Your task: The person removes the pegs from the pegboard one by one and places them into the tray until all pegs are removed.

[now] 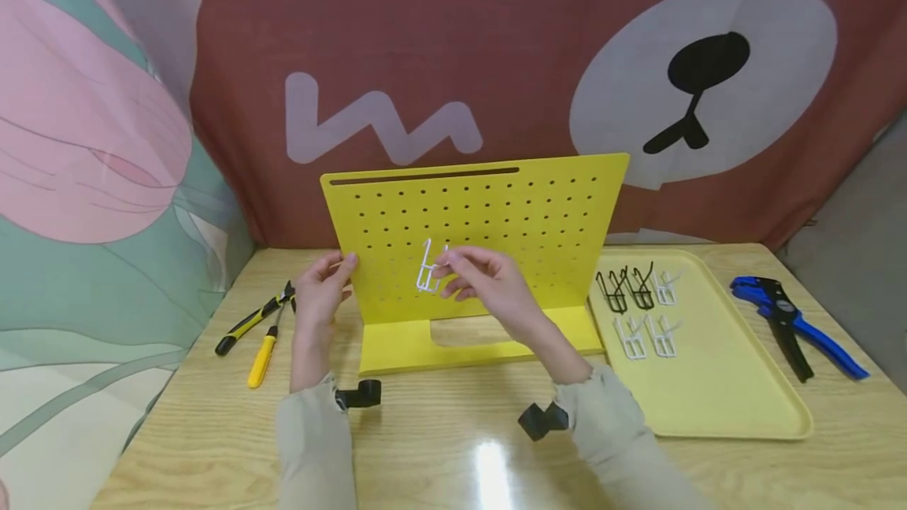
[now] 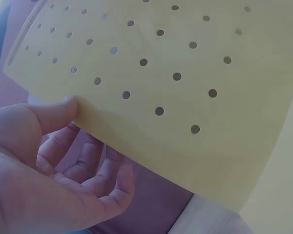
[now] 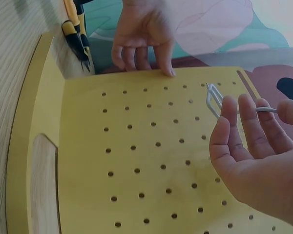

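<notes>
A yellow metal pegboard [image 1: 397, 309] stands upright on its flat base on the table. My left hand [image 1: 320, 297] holds its left edge. In the left wrist view the thumb of that left hand [image 2: 44, 187] presses on the perforated face, while the fingers lie behind the edge. My right hand [image 1: 492, 282] pinches a white wire hook [image 1: 427, 267] in front of the board's middle. The right wrist view shows the hook [image 3: 214, 100] projecting past the fingertips of the right hand [image 3: 263, 156], apart from the holes as far as I can see.
Right of the board, a pale yellow tray [image 1: 716, 384] bears black wire hooks [image 1: 641, 287] and several white wire hooks [image 1: 663, 339]. Blue-and-black wire strippers [image 1: 782, 309] lie beyond it. Black-and-yellow pliers [image 1: 248, 323] and a yellow-handled screwdriver [image 1: 263, 356] lie at the left.
</notes>
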`<action>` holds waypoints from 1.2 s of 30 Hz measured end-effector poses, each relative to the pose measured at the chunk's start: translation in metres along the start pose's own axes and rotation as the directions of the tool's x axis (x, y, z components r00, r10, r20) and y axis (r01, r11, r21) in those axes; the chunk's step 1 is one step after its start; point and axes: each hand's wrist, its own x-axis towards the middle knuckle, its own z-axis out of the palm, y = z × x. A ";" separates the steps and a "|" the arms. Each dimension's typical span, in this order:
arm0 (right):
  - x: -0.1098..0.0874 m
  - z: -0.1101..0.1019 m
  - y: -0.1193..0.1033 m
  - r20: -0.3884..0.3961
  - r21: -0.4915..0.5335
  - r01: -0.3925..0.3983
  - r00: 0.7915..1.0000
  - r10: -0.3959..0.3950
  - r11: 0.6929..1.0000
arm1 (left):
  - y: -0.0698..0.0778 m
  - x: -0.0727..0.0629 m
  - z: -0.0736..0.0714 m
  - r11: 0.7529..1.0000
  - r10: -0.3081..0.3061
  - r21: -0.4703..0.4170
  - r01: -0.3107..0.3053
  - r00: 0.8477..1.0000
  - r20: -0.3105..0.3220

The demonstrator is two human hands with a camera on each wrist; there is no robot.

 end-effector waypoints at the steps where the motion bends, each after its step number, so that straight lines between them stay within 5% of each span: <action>1: -0.002 -0.003 0.000 -0.008 -0.002 -0.008 1.000 0.008 1.000 | 0.000 0.000 0.000 1.000 0.000 0.001 0.000 1.000 0.002; 21: -0.039 -0.084 0.008 -0.112 -0.113 -0.035 0.993 0.022 0.993 | -0.001 0.001 -0.001 1.000 0.008 -0.006 -0.008 1.000 0.009; 36: -0.079 -0.151 0.004 -0.166 -0.076 0.017 0.986 -0.029 0.997 | -0.001 0.002 -0.001 1.000 0.003 -0.011 -0.003 1.000 0.001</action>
